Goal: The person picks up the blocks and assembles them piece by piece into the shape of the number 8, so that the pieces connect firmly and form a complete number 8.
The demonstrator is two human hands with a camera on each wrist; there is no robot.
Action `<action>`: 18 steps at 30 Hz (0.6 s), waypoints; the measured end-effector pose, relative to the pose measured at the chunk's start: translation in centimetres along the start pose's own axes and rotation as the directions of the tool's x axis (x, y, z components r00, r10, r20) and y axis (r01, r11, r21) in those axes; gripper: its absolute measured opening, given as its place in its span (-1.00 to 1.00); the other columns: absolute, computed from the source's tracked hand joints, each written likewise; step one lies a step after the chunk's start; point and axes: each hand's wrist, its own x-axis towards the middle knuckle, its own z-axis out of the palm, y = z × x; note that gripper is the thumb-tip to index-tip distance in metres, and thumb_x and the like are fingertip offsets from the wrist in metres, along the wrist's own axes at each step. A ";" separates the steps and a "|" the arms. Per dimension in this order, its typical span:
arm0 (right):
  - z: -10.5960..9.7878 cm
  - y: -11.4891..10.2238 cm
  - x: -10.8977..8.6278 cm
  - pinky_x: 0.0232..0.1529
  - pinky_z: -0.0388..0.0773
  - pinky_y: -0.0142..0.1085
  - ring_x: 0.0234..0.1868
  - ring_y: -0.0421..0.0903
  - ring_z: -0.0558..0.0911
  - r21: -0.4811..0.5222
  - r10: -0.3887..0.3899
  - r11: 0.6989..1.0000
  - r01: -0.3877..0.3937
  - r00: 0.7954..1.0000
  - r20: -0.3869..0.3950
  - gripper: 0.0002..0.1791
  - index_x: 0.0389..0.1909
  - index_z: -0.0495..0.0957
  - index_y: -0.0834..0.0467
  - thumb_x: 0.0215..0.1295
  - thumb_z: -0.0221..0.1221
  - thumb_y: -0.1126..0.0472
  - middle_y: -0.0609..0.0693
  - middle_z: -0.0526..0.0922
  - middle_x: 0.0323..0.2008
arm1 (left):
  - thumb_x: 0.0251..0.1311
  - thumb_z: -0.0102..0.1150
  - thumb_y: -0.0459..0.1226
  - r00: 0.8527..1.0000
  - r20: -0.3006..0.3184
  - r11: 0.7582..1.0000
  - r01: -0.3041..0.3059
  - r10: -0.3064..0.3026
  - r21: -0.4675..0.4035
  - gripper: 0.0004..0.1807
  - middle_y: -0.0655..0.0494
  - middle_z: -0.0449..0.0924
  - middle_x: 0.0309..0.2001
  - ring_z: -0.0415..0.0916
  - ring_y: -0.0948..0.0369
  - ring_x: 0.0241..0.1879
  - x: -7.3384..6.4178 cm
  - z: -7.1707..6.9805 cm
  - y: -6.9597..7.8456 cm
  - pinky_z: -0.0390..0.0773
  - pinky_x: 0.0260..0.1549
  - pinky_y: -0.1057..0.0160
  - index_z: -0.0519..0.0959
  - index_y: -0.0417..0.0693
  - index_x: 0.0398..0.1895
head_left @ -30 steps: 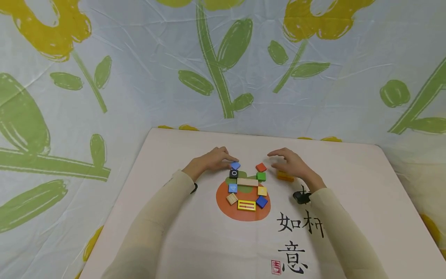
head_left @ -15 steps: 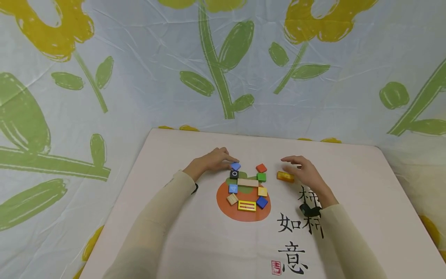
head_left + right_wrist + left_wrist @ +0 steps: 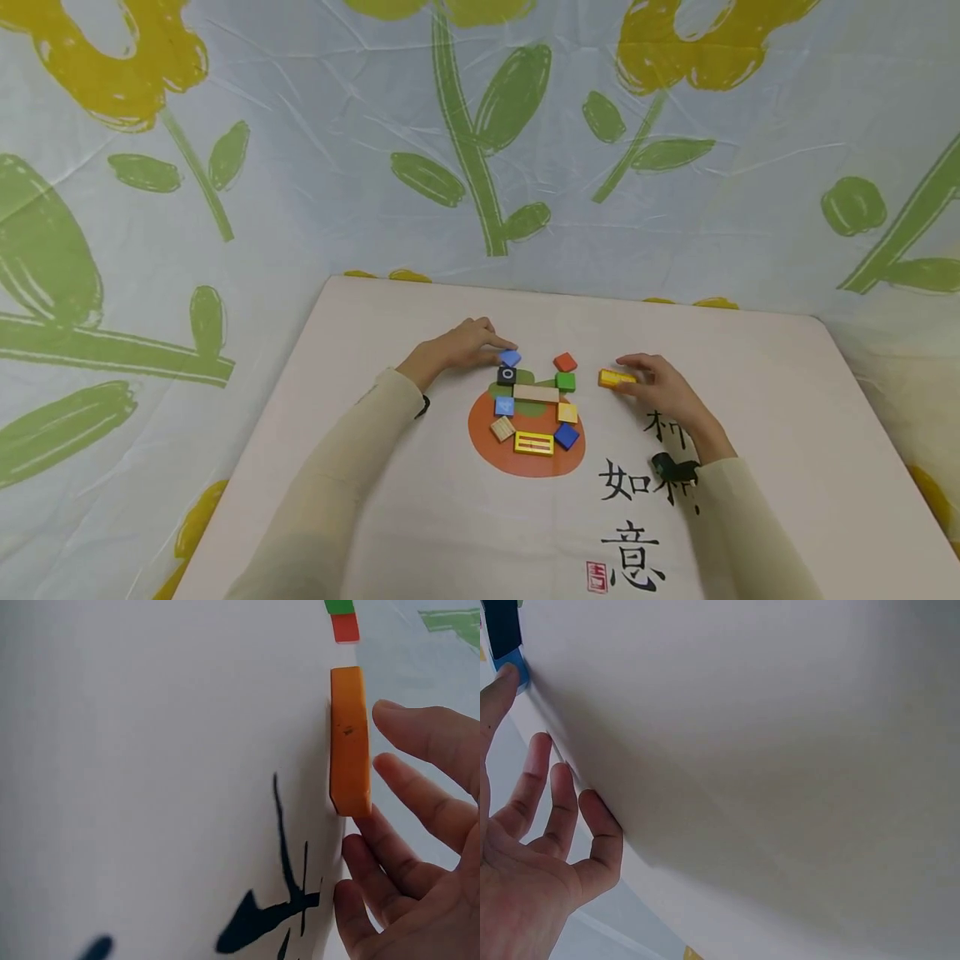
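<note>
In the head view my left hand lies at the top left of the block figure. Its index finger and thumb pinch a small blue block; in the left wrist view a fingertip touches this blue block, and the other fingers bend by the tabletop. My right hand hovers over an oblong yellow block to the figure's right. The right wrist view shows its orange side, with thumb and index finger spread just off it. A red block sits between the hands.
Nearer me are a black block, a green block, a plain wooden bar and several other blocks. They lie partly over a printed orange fruit. Printed black characters mark the tabletop. Patterned cloth stands behind.
My right hand has moved down and right from above the red block to the yellow block, whose top has gone from dark amber to bright yellow. The left hand has stayed at the blue block.
</note>
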 end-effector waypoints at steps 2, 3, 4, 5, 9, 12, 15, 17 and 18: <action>0.1 0.3 0.0 0.28 0.14 0.30 0.33 0.34 0.25 -0.015 -0.033 0.999 0.033 0.999 -0.011 -0.55 0.16 0.54 0.36 0.29 0.33 0.29 0.34 0.46 0.20 | 0.43 0.16 -0.14 1.000 0.000 1.000 -0.002 0.002 0.000 -0.58 -0.04 0.47 0.09 0.35 0.09 0.01 0.0 0.0 0.0 0.36 -0.02 0.13 0.54 0.22 0.33; 0.1 0.4 0.0 0.28 0.14 0.29 0.31 0.34 0.27 -0.022 -0.046 0.999 0.046 0.999 -0.015 -0.57 0.13 0.55 0.38 0.28 0.34 0.32 0.34 0.48 0.17 | 0.43 0.16 -0.13 1.000 0.001 1.000 -0.002 0.002 0.000 -0.58 -0.04 0.47 0.09 0.35 0.09 0.01 0.0 0.0 0.0 0.36 -0.02 0.13 0.54 0.22 0.33; 0.2 0.5 0.0 0.28 0.14 0.29 0.29 0.33 0.29 -0.029 -0.053 0.998 0.052 0.998 -0.019 -0.59 0.11 0.57 0.38 0.26 0.35 0.34 0.34 0.49 0.15 | 0.43 0.16 -0.14 1.000 0.003 1.000 -0.002 0.002 -0.003 -0.58 -0.04 0.47 0.09 0.35 0.09 0.01 0.0 0.0 0.0 0.36 -0.01 0.12 0.54 0.22 0.33; 0.2 0.5 -0.1 0.27 0.14 0.29 0.27 0.32 0.31 -0.038 -0.056 0.998 0.055 0.998 -0.020 -0.59 0.10 0.57 0.39 0.25 0.35 0.35 0.34 0.49 0.14 | 0.43 0.16 -0.14 1.000 0.005 1.000 -0.003 0.003 -0.003 -0.58 -0.05 0.47 0.09 0.35 0.09 0.01 0.0 0.0 0.0 0.36 -0.01 0.12 0.54 0.21 0.33; 0.3 0.6 -0.3 0.24 0.17 0.29 0.22 0.32 0.35 -0.073 -0.057 0.996 0.055 0.998 -0.026 -0.61 0.06 0.58 0.40 0.23 0.34 0.38 0.35 0.48 0.12 | 0.43 0.16 -0.14 1.000 0.012 1.000 -0.001 0.002 -0.008 -0.58 -0.05 0.46 0.08 0.35 0.09 0.00 0.0 0.0 -0.1 0.36 -0.01 0.13 0.54 0.22 0.33; 0.3 0.5 -0.5 0.22 0.21 0.29 0.19 0.33 0.37 -0.092 -0.064 0.994 0.060 0.997 -0.035 -0.64 0.04 0.58 0.41 0.23 0.34 0.40 0.37 0.47 0.11 | 0.44 0.15 -0.12 1.000 0.013 1.000 -0.001 0.001 -0.009 -0.58 -0.04 0.46 0.08 0.35 0.10 -0.01 0.0 0.0 -0.1 0.36 -0.02 0.14 0.54 0.23 0.33; 0.3 0.5 -0.5 0.20 0.23 0.29 0.19 0.34 0.37 -0.107 -0.079 0.991 0.074 0.996 -0.035 -0.66 0.02 0.59 0.41 0.23 0.33 0.41 0.38 0.46 0.11 | 0.44 0.15 -0.12 1.000 0.014 1.000 0.006 -0.006 -0.010 -0.58 -0.05 0.45 0.09 0.35 0.09 -0.01 0.0 0.0 -0.1 0.37 -0.02 0.14 0.54 0.24 0.33; 0.3 0.5 -0.4 0.20 0.23 0.29 0.18 0.34 0.38 -0.113 -0.086 0.990 0.081 0.996 -0.036 -0.67 0.01 0.59 0.41 0.23 0.34 0.41 0.38 0.47 0.10 | 0.44 0.15 -0.12 1.000 0.013 1.000 0.013 -0.013 -0.010 -0.58 -0.05 0.45 0.09 0.34 0.09 -0.01 0.0 0.0 -0.1 0.36 -0.02 0.14 0.54 0.24 0.33; 0.3 0.4 -0.4 0.20 0.23 0.29 0.18 0.34 0.38 -0.115 -0.088 0.990 0.083 0.995 -0.037 -0.67 0.01 0.59 0.41 0.23 0.34 0.41 0.38 0.47 0.10 | 0.44 0.15 -0.12 1.000 0.012 1.000 0.017 -0.017 -0.011 -0.58 -0.05 0.45 0.09 0.34 0.09 -0.01 0.0 0.0 -0.1 0.36 -0.02 0.13 0.54 0.24 0.33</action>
